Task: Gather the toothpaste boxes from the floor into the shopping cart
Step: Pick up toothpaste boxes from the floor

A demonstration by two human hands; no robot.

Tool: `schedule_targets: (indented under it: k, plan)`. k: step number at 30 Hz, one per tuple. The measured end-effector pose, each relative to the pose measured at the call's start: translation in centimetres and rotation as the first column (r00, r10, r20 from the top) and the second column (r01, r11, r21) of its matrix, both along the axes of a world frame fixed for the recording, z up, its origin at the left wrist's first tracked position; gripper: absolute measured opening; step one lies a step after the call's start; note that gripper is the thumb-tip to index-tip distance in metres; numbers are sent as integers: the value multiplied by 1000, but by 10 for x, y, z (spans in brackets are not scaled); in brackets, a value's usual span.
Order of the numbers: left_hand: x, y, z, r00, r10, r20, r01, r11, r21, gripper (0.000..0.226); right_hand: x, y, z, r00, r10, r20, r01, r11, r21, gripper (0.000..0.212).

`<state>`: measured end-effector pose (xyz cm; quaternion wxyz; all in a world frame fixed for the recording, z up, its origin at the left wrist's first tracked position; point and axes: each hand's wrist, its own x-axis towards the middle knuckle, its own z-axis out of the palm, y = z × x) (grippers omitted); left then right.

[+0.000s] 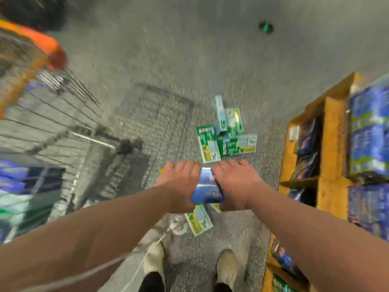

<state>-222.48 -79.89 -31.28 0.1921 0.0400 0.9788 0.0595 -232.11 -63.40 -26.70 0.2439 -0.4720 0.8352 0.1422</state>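
My left hand (181,184) and my right hand (235,184) together hold a blue toothpaste box (207,189) above the floor, fingers curled over its far edge. Ahead on the grey floor lies a pile of green and white toothpaste boxes (228,133). One more green and white box (199,220) lies on the floor under my hands, near my shoes. The wire shopping cart (52,127) stands at the left, with blue and green boxes (25,194) inside it. The whole view is blurred by motion.
A wooden shelf (330,144) stacked with blue packages (368,131) runs along the right side. The cart's orange handle (35,39) is at the upper left. A small green object (266,28) lies far off on the floor. My two shoes (189,264) are at the bottom.
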Motion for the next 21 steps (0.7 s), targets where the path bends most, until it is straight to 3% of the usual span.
schedule_targets:
  k: [5,10,15,21]
  plan:
    - [16,-43,182,991,-14,-131,9,999,-41,88,25,-33,180,985,-9,-171,-9,994,-105,78]
    - [55,-77,322,974,-35,-223,7,993,-121,92,60,-60,301,965,-6,-263,-49,978,-202,83]
    - [117,-96,408,951,-9,-310,-79,960,-269,97,105,-87,373,939,39,-342,-143,948,-286,86]
    - [214,-115,463,924,89,-372,-232,904,-359,97,180,-124,425,903,170,-394,-316,884,-344,81]
